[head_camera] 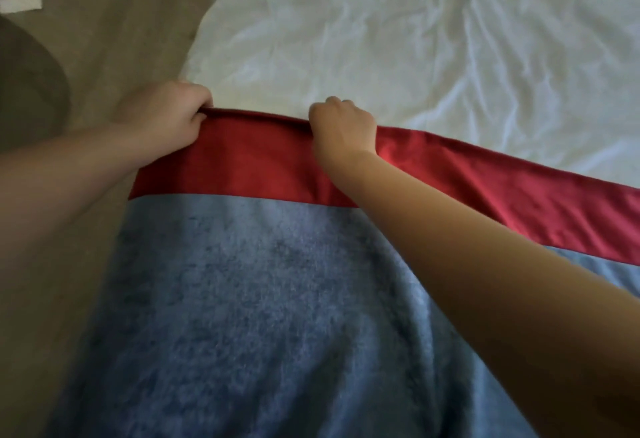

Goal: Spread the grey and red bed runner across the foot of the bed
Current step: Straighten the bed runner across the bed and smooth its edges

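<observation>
A first-person view looks down over a bed, with two bare forearms reaching forward from the near edge. Nearest the viewer, the grey part of the bed runner (263, 316) fills the lower middle of the view, soft and slightly rumpled. Beyond the grey runs a red band (249, 167), which forms the runner's far edge and stretches away toward the right edge of the view.

Both hands grip this red far edge. The left hand (166, 115) holds the runner's left end near the bed's left edge, fingers curled over the hem with the thumb beneath. The right hand (343, 125) is just beside it to the right, knuckles up, fingers closed around the same hem.

Past the hands lies a wrinkled white sheet (415, 42), covering the bed toward its far side. To the left of the bed is beige carpet (104, 39), with a small white rectangle (20, 1) lying near the far left corner.
</observation>
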`<state>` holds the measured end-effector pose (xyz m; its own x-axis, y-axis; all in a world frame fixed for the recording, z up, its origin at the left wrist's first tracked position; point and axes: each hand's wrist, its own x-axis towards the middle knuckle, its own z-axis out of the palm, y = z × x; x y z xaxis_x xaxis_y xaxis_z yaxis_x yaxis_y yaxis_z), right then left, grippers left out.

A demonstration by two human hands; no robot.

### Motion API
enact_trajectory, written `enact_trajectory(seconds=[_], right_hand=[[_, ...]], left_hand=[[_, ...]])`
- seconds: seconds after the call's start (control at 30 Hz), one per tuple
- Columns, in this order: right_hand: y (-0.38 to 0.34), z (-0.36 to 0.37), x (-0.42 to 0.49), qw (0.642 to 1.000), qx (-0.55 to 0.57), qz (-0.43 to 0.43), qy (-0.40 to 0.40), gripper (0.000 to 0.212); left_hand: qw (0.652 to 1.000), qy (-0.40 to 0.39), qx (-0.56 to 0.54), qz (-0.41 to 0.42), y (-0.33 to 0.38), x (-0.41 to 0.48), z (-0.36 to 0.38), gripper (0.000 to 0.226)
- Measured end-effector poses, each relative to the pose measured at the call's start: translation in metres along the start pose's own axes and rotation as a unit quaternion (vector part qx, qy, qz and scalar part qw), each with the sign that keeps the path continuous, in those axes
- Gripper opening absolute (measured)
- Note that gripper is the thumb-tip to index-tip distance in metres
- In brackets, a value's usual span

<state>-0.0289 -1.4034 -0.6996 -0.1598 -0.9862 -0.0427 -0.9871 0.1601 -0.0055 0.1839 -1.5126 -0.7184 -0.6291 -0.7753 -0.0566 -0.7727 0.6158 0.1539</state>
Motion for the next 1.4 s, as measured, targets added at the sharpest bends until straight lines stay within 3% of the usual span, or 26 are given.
enact_trajectory(seconds=[0.1,0.27,0.47,0.63,0.83,1.03,1.27,1.4], right_hand=[[0.004,0.001,0.014,1.000,0.014,0.026,0.004,0.027],[0.002,0.010,0.026,0.994,0.060,0.092,0.023,0.017],[0.009,0.015,0.027,0.989,0.085,0.123,0.015,0.011],[0.010,0.014,0.031,0.985,0.116,0.130,0.021,0.011],[0.018,0.018,0.029,0.972,0.164,0.166,0.027,0.011],[0.034,0.016,0.024,0.970,0.159,0.182,0.018,0.023],[0.034,0.022,0.037,0.963,0.208,0.172,0.000,0.022],[0.048,0.020,0.029,0.969,0.209,0.136,-0.003,0.024]], left_hand=[[0.998,-0.018,0.057,0.002,-0.004,0.011,-0.004,0.014],[0.996,0.020,0.086,-0.014,-0.003,0.031,-0.012,0.015],[1.000,0.003,0.023,-0.016,-0.010,0.037,-0.006,0.027],[0.998,-0.003,0.064,0.008,-0.024,0.041,-0.010,0.018],[0.997,0.043,0.048,-0.038,-0.005,0.066,-0.011,0.029],[0.998,0.024,0.001,0.063,0.000,0.064,-0.010,0.015],[0.998,-0.009,0.064,-0.020,0.002,0.066,-0.013,0.015],[0.998,0.001,0.047,-0.052,0.029,0.065,-0.014,0.028]])
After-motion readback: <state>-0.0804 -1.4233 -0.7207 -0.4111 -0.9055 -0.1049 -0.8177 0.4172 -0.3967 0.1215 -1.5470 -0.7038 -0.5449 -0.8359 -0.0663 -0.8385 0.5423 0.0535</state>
